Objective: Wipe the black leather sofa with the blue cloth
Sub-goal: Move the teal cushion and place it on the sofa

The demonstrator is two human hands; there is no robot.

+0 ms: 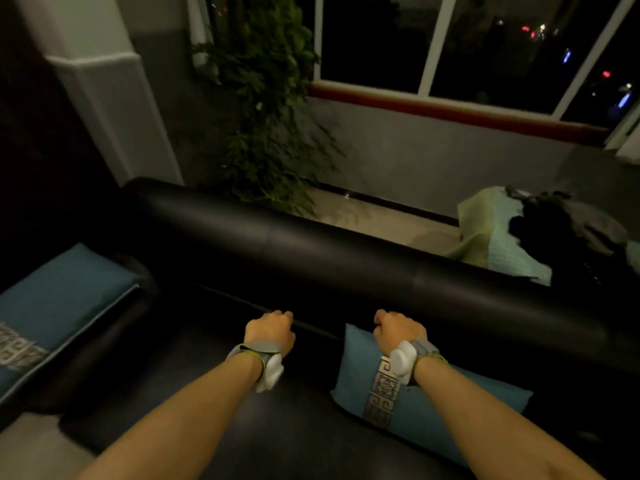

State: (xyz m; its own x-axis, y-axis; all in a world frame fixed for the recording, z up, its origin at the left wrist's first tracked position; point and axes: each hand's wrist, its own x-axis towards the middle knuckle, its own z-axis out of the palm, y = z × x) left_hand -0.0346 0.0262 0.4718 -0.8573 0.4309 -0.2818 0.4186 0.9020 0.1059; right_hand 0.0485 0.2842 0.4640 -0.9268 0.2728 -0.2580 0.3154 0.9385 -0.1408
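The black leather sofa (pixel 311 258) fills the middle of the view, its rounded backrest running from upper left to right. My left hand (pixel 269 330) is a closed fist with nothing in it, resting by the crease between seat and backrest. My right hand (pixel 399 330) is also a fist and lies over the top edge of a blue cushion (pixel 433 410); whether it grips the cushion is unclear. A pale blue-green cloth (pixel 495 237) hangs over the backrest at the far right, well away from both hands.
A second blue cushion (pixel 59 306) lies on the sofa's left arm. A dark bundle (pixel 568 223) sits on the cloth at right. Behind the backrest are a leafy plant (pixel 266 109), a strip of pale floor (pixel 374 216), a wall and dark windows.
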